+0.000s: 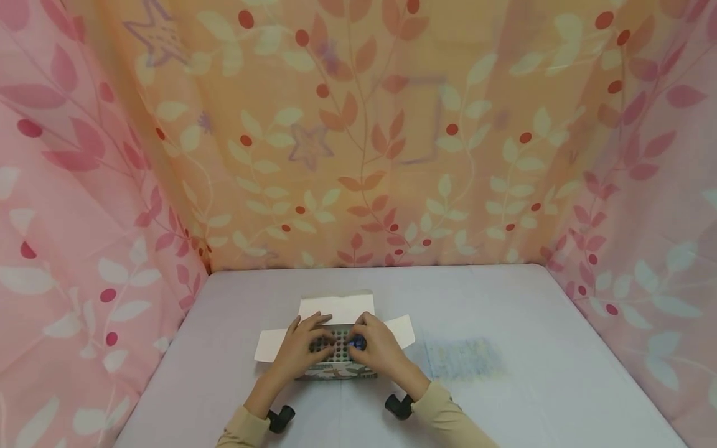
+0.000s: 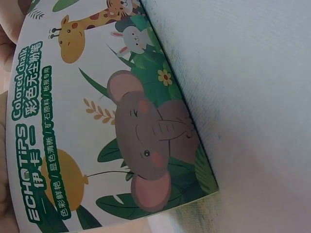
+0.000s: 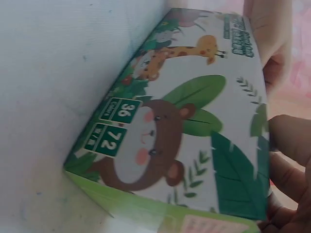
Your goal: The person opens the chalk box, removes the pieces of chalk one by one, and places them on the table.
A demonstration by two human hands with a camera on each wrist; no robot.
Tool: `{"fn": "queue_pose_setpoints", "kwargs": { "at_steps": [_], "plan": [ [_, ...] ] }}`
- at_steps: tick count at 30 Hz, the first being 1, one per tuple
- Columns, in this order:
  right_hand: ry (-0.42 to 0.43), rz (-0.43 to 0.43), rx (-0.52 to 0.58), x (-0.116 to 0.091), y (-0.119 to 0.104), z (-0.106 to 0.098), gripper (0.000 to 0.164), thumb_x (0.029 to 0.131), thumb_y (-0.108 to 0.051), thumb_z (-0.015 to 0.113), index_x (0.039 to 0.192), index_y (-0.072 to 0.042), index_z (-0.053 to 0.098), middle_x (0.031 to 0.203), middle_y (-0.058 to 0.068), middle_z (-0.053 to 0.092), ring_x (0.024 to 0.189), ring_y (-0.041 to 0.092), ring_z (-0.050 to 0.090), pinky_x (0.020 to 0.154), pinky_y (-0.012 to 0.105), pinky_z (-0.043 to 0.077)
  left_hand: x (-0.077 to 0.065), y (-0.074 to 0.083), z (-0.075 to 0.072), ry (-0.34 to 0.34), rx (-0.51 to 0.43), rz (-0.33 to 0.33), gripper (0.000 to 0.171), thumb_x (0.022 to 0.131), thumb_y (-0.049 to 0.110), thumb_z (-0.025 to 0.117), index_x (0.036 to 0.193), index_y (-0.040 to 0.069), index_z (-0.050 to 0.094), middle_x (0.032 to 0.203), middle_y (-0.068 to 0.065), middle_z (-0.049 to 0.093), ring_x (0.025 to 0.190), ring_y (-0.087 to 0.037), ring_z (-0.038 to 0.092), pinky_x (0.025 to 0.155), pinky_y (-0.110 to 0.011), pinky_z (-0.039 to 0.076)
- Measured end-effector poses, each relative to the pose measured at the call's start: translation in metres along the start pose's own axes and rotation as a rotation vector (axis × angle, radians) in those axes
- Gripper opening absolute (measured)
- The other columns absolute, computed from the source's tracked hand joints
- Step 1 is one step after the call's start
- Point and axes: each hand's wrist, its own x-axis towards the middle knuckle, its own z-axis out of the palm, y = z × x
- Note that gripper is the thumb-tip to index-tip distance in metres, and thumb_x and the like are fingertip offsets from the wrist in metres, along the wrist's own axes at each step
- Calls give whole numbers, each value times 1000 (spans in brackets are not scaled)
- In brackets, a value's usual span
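I see the white-and-green card chalk box [image 1: 336, 372] left of the middle on the pale, smooth table [image 1: 476, 286]. Its white card flaps [image 1: 335, 306] are out, so opening looks done; closing isn't. Round, coloured chalk sticks [image 1: 340, 350] fill rows inside. The right hand [image 1: 381, 344] pinches something small and dark blue [image 1: 356, 342]. The left hand [image 1: 297, 348] bends over them; I can't tell if it holds any.

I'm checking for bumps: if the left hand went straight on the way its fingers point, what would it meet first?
Probably the chalk in the box, just ahead of the left hand. Depth is unclear, though; if it passed above that, the right hand would likely come first.
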Motion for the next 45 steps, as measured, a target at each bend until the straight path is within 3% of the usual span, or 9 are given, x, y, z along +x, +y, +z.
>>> {"fn": "queue_pose_setpoints", "kwargs": {
  "at_steps": [14,21,30,38,45],
  "plan": [
    [9,9,10,-7,-3,-7,11,77,-26,75,84,-19,71,88,-5,54,66,7,46,57,17,40,-11,3,5,-38,-17,-22,14,78,32,74,89,25,70,133,-2,53,132,-30,38,111,-60,16],
    [60,36,61,7,-1,-22,13,77,-27,75,84,-18,71,88,-3,53,61,8,48,54,15,41,-2,2,-1,0,-4,11,15,76,30,76,88,22,71,132,-5,54,130,-32,39,110,-61,16],
    [166,47,173,21,6,-40,11,77,-26,76,85,-19,72,87,0,53,70,16,49,58,21,41,9,-1,-12,-43,20,-20,15,79,32,74,91,24,71,134,-4,51,133,-29,36,112,-59,14],
    [291,73,256,21,14,-52,11,77,-24,76,84,-17,72,87,-4,52,70,16,47,60,31,43,10,-4,-7,-45,36,-20,14,79,33,73,90,26,70,135,-1,51,133,-27,36,112,-59,16],
    [314,92,292,11,25,-65,10,77,-25,76,82,-18,72,85,-4,52,70,16,46,64,33,41,4,-1,-2,-33,-13,-10,14,78,30,74,90,23,71,133,-3,52,132,-30,37,112,-60,15]
  ]
}}
